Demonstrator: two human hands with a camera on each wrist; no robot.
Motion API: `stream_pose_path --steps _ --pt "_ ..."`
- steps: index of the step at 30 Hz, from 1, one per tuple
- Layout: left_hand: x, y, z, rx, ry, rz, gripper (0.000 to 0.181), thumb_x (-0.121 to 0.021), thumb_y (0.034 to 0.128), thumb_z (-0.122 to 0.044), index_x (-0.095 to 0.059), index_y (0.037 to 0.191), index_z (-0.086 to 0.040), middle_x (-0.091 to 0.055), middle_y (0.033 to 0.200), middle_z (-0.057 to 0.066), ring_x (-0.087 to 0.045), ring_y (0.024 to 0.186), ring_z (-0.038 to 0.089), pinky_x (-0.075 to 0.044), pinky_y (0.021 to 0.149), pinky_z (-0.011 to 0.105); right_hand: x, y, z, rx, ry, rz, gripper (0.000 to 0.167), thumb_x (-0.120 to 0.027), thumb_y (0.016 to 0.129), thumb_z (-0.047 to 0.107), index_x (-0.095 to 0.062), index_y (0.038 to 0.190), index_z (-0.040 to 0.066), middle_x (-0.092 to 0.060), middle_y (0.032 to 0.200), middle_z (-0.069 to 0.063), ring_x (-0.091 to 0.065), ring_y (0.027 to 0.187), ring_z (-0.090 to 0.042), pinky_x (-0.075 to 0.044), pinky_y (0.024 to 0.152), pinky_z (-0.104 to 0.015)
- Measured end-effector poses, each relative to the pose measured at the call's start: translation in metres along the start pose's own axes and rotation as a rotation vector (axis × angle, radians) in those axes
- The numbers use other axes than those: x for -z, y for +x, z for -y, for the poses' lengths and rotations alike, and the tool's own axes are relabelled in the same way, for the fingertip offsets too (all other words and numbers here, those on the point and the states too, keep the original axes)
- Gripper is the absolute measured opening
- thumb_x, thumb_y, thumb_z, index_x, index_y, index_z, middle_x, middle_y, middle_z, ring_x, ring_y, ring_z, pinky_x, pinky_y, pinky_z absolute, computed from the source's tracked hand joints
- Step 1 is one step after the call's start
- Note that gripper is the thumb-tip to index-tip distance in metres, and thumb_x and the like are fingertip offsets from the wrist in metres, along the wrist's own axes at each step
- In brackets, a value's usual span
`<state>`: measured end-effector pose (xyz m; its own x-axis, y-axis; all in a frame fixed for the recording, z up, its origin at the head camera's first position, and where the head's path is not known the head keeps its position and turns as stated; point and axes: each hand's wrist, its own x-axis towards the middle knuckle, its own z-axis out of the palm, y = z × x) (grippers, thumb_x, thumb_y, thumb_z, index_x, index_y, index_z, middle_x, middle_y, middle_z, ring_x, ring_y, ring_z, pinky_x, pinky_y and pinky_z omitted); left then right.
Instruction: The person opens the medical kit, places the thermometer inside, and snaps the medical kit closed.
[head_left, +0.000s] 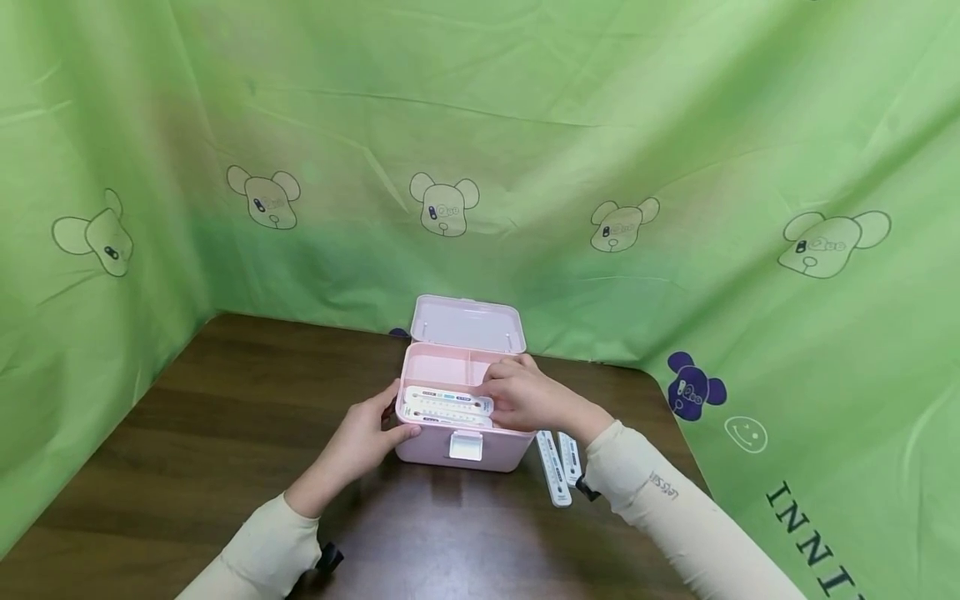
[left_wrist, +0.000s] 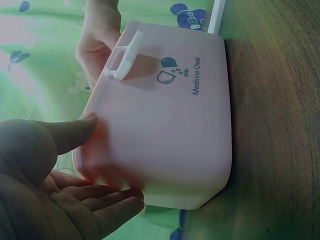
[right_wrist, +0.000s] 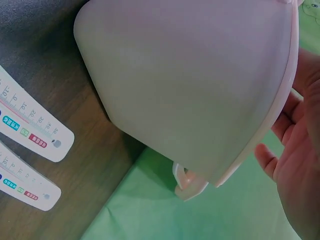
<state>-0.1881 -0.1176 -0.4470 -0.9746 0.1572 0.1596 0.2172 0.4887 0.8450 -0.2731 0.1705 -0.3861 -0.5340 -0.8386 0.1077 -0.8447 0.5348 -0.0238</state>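
Observation:
A pink medicine chest [head_left: 427, 450] stands on the table with its lid [head_left: 468, 323] raised. "Medicine Chest" is printed on its front, beside a white latch [head_left: 466, 446]. Two white thermometers [head_left: 442, 397] lie side by side across the front part inside. My left hand [head_left: 363, 433] holds the chest's left front corner, thumb on the front and fingers along the side. Over the right part of the chest, my right hand [head_left: 525, 392] reaches in with bent fingers at the thermometers' right ends. Its fingertips are partly hidden, so a grip on a thermometer cannot be made out.
Two more white thermometers, one nearer [head_left: 553, 471] and one farther [head_left: 570, 458], lie on the brown wooden table [head_left: 247, 417] right of the chest. A divider [head_left: 470, 367] splits the chest's rear part. Green cloth [head_left: 480, 100] with bear drawings hangs around the table.

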Motion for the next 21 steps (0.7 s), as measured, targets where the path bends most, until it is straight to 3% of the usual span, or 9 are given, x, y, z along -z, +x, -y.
stream_pose_path --steps 6,13,21 --pt "0.001 0.0 -0.002 0.01 0.008 0.003 0.083 -0.082 0.0896 -0.021 -0.038 0.156 0.002 -0.053 0.15 0.022 -0.062 0.126 0.034 -0.056 0.1 0.045 0.0 0.0 0.008 -0.003 -0.059 -0.03 0.042 -0.076 0.082 0.014 -0.076 0.124 0.021 -0.061 0.093 0.006 -0.053 0.093 -0.017 -0.036 0.092 -0.044" --pt "0.0 0.0 -0.003 0.023 0.013 0.008 0.084 -0.081 0.09 -0.023 -0.037 0.156 0.002 -0.051 0.151 0.022 -0.062 0.126 0.034 -0.056 0.1 0.046 0.0 0.0 0.017 0.011 -0.136 -0.092 0.033 -0.075 0.078 0.005 -0.079 0.107 0.019 -0.062 0.084 0.007 -0.055 0.084 -0.017 -0.038 0.089 -0.048" --pt "-0.001 -0.002 -0.001 0.018 0.009 0.006 0.084 -0.081 0.0902 -0.022 -0.036 0.156 0.001 -0.051 0.151 0.021 -0.062 0.127 0.034 -0.056 0.1 0.045 -0.005 -0.002 0.019 -0.033 -0.123 -0.111 0.027 -0.075 0.079 0.006 -0.079 0.102 0.02 -0.07 0.084 0.009 -0.06 0.084 -0.014 -0.038 0.088 -0.047"
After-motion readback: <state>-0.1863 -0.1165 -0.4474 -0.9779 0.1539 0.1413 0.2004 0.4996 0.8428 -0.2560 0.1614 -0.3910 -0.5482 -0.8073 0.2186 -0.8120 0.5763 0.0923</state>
